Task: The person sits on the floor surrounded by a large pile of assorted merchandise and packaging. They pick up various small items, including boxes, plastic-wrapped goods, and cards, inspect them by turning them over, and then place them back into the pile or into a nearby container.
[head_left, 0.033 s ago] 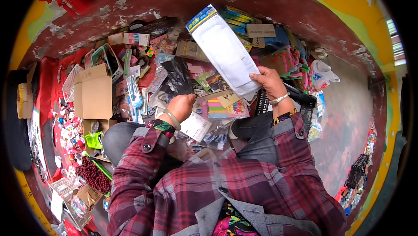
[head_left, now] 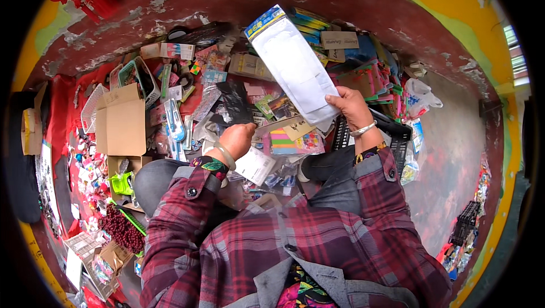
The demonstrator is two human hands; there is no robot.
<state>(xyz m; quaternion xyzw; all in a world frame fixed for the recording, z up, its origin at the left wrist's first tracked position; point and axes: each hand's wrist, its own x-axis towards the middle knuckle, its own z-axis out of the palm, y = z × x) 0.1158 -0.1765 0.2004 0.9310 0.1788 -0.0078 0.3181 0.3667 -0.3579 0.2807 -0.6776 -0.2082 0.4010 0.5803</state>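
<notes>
My right hand [head_left: 353, 109] pinches the lower right corner of a flat clear packet [head_left: 292, 61] with white paper-like contents and a blue and yellow header. The packet is raised and tilted, its header pointing away to the upper left. My left hand [head_left: 237, 140] is closed, knuckles up, beside a crumpled black plastic bag [head_left: 234, 101]; whatever its fingers hold, if anything, is hidden. A pack of striped coloured paper [head_left: 282, 140] lies between my hands. Below the left hand is a white package with a printed label [head_left: 254, 166].
An upright cardboard flap box [head_left: 120, 123] and a green basket [head_left: 139, 78] stand at the left. Red beads [head_left: 122, 228] lie nearer. Behind my right hand sits a black crate [head_left: 397, 132], with a white plastic bag [head_left: 421, 97] farther right. A dark red wall [head_left: 363, 4] closes the far side.
The packet in my right hand has tipped very slightly to the right at its header end. Both hands are otherwise in the same place.
</notes>
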